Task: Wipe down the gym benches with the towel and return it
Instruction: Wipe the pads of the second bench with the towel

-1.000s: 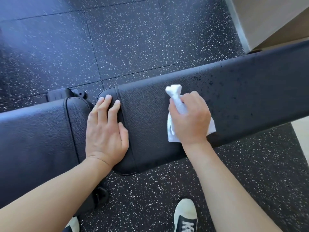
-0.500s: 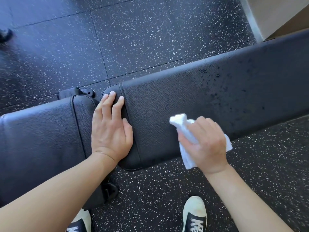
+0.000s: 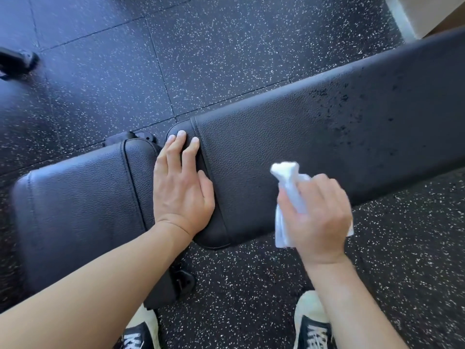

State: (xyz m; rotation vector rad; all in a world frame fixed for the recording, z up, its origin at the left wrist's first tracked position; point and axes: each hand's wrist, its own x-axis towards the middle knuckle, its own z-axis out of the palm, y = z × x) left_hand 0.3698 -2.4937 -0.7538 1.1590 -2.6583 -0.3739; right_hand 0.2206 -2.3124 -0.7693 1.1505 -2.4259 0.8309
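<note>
The left hand (image 3: pixel 182 192) lies flat, fingers straight and together, on the rounded end of the black padded counter (image 3: pixel 314 137); the right hand (image 3: pixel 318 215), its grip curled round a bunched white towel (image 3: pixel 286 183), sits at the counter's near edge; the sneakers (image 3: pixel 310 328) bear white lettering, unreadable.

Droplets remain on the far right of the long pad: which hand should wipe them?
Right hand: it grips the white towel, nearest the droplets. Left hand lies flat, bracing the black leather pad.

Left hand (image 3: pixel 181 190) lies flat, fingers straight; right hand (image 3: pixel 318 217) curled in a grip
</note>
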